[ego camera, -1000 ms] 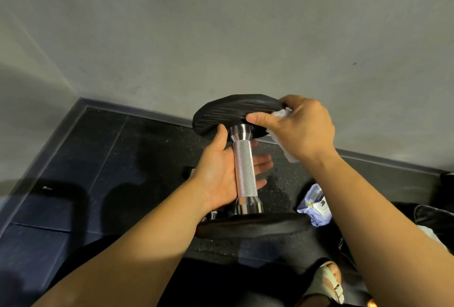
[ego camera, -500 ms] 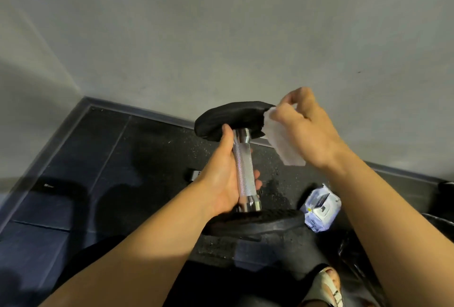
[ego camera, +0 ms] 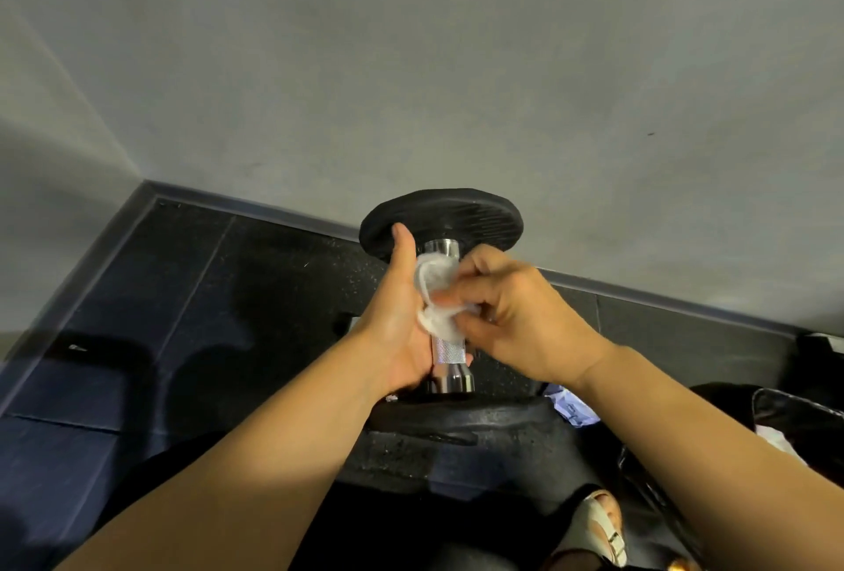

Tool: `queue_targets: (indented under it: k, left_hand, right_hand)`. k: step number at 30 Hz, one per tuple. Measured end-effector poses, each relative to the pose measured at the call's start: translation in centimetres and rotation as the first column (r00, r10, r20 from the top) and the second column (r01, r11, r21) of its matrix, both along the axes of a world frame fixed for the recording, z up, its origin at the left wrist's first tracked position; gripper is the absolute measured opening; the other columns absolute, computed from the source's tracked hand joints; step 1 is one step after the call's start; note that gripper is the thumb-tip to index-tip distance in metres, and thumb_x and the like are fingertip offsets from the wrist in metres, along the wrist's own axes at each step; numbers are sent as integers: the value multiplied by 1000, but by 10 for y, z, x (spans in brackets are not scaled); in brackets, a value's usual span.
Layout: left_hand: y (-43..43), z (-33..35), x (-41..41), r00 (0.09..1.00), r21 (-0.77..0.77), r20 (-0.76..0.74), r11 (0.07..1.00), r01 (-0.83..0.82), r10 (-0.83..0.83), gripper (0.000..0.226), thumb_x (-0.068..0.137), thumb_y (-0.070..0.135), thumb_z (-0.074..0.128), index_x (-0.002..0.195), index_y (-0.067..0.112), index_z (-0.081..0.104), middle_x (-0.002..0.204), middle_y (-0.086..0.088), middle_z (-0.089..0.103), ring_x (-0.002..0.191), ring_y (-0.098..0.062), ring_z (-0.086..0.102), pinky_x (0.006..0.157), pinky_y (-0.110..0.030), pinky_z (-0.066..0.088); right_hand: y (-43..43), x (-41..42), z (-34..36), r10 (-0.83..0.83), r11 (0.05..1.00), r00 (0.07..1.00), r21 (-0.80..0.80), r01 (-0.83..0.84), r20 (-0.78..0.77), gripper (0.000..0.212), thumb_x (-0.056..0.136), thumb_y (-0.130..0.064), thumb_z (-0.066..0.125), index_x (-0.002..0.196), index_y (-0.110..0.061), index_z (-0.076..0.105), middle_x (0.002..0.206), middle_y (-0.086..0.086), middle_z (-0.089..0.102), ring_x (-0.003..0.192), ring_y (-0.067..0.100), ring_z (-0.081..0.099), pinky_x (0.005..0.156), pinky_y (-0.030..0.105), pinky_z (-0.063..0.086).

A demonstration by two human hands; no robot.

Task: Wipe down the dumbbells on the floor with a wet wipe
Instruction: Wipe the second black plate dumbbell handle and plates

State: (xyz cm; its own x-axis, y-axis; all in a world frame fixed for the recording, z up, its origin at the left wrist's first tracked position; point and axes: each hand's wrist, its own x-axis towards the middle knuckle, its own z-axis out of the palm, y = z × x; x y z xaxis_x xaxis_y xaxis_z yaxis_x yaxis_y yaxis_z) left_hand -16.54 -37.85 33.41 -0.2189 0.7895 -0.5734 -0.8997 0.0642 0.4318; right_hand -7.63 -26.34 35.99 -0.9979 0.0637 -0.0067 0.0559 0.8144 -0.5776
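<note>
The dumbbell (ego camera: pixel 448 349) stands on end in the middle of the scene, just near of the corner where the walls meet. It has a bright knurled steel handle (ego camera: pixel 450 344) with smooth chrome collars and two black round plates. The far plate (ego camera: pixel 456 214) is raised and shows fine ribs on its underside. The near plate (ego camera: pixel 461 422) sits low against the dark speckled floor (ego camera: pixel 274 296), though whether it actually rests there is hard to tell in the shadow.

The left hand (ego camera: pixel 397 324) holds the handle from the left. Its palm is against the steel, its thumb points up to touch the far plate's underside, and a fingertip shows round the right side. The right hand (ego camera: pixel 516 319) pinches a crumpled white wet wipe (ego camera: pixel 434 292) with curled fingers and presses it onto the upper half of the handle, just beside the left palm.

The grey wall (ego camera: pixel 411 68) and its baseboard (ego camera: pixel 251 207) run just behind the far plate. To the left, bare floor stretches to the side wall. To the right it is tighter: a pale wipe packet (ego camera: pixel 571 408) lies beside the near plate and a black bag (ego camera: pixel 799 420) sits at the right edge. A sandalled foot (ego camera: pixel 603 525) is at the near right.
</note>
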Motion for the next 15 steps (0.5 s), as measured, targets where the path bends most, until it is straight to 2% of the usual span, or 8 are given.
queue_targets:
  k: [2, 4, 6, 9, 11, 13, 15]
  left_hand:
    - [-3, 2, -1, 1000, -63, -3, 998, 21, -21, 96, 74, 86, 27, 121, 11, 64, 117, -18, 67, 110, -34, 62, 95, -48, 48]
    - [-5, 2, -1, 999, -126, -32, 992, 22, -26, 93, 74, 85, 29, 120, 12, 62, 113, -18, 69, 104, -34, 65, 86, -46, 52]
    - [-5, 1, 0, 997, -154, -61, 987, 35, -44, 93, 73, 86, 30, 118, 12, 63, 116, -18, 68, 106, -34, 64, 90, -47, 51]
    - [-4, 4, 3, 999, -117, -45, 993, 18, -23, 88, 75, 84, 31, 111, 12, 68, 118, -18, 67, 108, -35, 64, 96, -47, 48]
    - [-2, 4, 5, 999, -62, -39, 998, 8, -10, 89, 77, 83, 28, 116, 13, 67, 116, -18, 68, 110, -35, 63, 98, -48, 47]
    - [1, 4, 6, 999, -18, -44, 1000, -11, 10, 87, 80, 81, 23, 123, 15, 62, 118, -17, 67, 111, -35, 62, 92, -51, 50]
    - [3, 4, 5, 999, -9, -31, 1000, -26, 25, 88, 80, 81, 21, 127, 16, 58, 122, -20, 64, 110, -40, 62, 90, -55, 50]
  right_hand:
    - [-6, 8, 3, 51, 996, 996, -83, -46, 67, 26, 77, -4, 72, 98, -19, 76, 94, -13, 52, 83, -1, 52, 74, 9, 41]
    - [-12, 16, 5, 96, 985, 984, -158, -73, 147, 25, 75, -2, 74, 92, -20, 77, 86, -19, 50, 77, -2, 52, 70, 8, 39]
    - [-15, 19, 4, 101, 983, 982, -167, -74, 160, 25, 75, -3, 73, 93, -21, 77, 84, -20, 49, 75, -3, 51, 70, 7, 37]
    - [-11, 15, -1, 26, 995, 998, -102, -20, 52, 24, 79, -5, 71, 98, -19, 76, 90, -16, 49, 79, -3, 50, 72, 6, 38]
    - [-5, 5, -2, -48, 998, 999, -44, 47, -10, 22, 82, -4, 67, 101, -14, 74, 95, -9, 49, 80, 4, 53, 71, 11, 46]
    - [0, -7, 0, -113, 994, 991, -2, 113, -70, 21, 85, -3, 64, 102, -11, 73, 95, -6, 48, 77, 12, 56, 64, 26, 56]
    - [5, -19, -1, -94, 986, 979, 117, 116, -183, 21, 83, -5, 61, 99, -11, 74, 93, -2, 54, 73, 16, 58, 63, 35, 56]
